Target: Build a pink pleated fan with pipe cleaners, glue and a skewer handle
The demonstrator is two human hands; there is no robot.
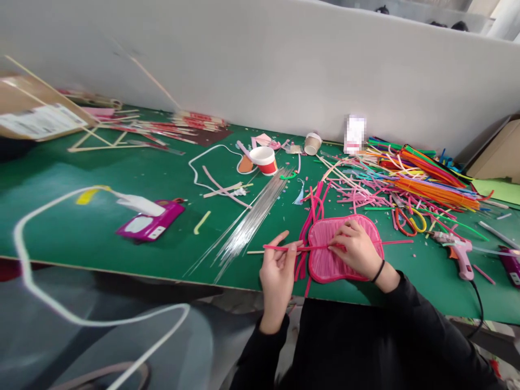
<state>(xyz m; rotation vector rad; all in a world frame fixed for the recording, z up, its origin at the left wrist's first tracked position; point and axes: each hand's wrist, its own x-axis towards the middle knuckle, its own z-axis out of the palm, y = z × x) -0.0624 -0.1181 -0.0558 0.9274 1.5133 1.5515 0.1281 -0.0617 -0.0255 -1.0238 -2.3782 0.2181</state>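
Observation:
A pink pipe cleaner (312, 248) runs level across a pink panel (319, 265) with a rounded, thick rim and fine upright ribs. My left hand (277, 271), just left of the panel, has this pipe cleaner between thumb and fingers. Over the panel, my right hand (357, 249) pinches the same pipe cleaner near its right part. Loose pink pipe cleaners (317, 203) stick out behind the panel's left side, and another pink strand (398, 242) extends from its right edge. A thin pale stick (255, 252) shows beside my left fingers.
Clear thin rods (252, 219) lie left of the panel. A paper cup (266, 161) stands behind them. Scissors (408, 219), a pink glue gun (461, 254) and a heap of coloured pipe cleaners (439, 187) are at right. A white cable (24, 254) loops over the table's left edge.

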